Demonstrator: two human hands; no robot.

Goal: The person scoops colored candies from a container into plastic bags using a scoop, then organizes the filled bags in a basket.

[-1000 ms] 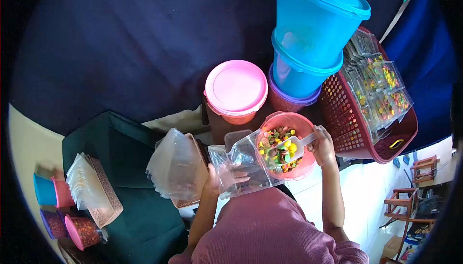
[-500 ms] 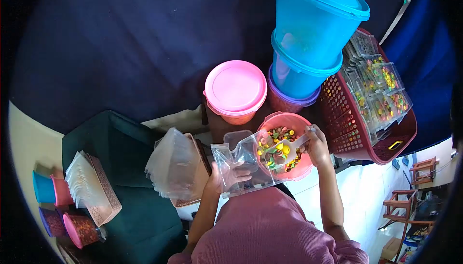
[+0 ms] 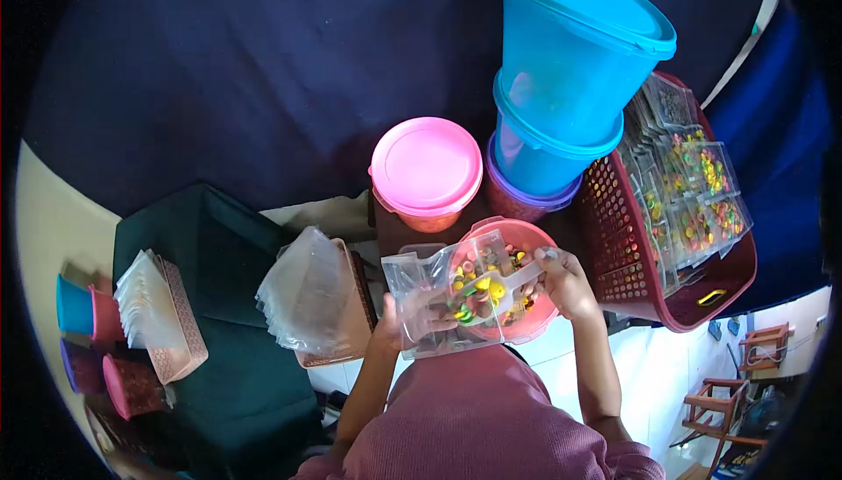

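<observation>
My left hand (image 3: 390, 329) is closed on a clear plastic bag (image 3: 421, 283), with some fingers showing through the film. In my right hand (image 3: 568, 285) is the handle of a pale scoop (image 3: 524, 274), gripped between thumb and fingers. The scoop's head, loaded with small yellow, green and pinkish ring- and shell-like pieces (image 3: 481, 298), overlaps the bag's right end and appears to be inside its mouth. Beneath both lies a pink bowl (image 3: 542, 322) holding more of these colourful pieces.
Behind the bowl stand a pink-lidded tub (image 3: 427, 164) and stacked blue tubs (image 3: 579, 59). A maroon basket (image 3: 618, 239) of filled bags is at right. Stacked empty bags (image 3: 303, 296) lie in a tray at left. Another bag tray (image 3: 180, 318) sits farther left.
My right hand has moved the scoop slightly left, deeper over the bag's end. My left hand still holds the bag. The whole view has shifted a little.
</observation>
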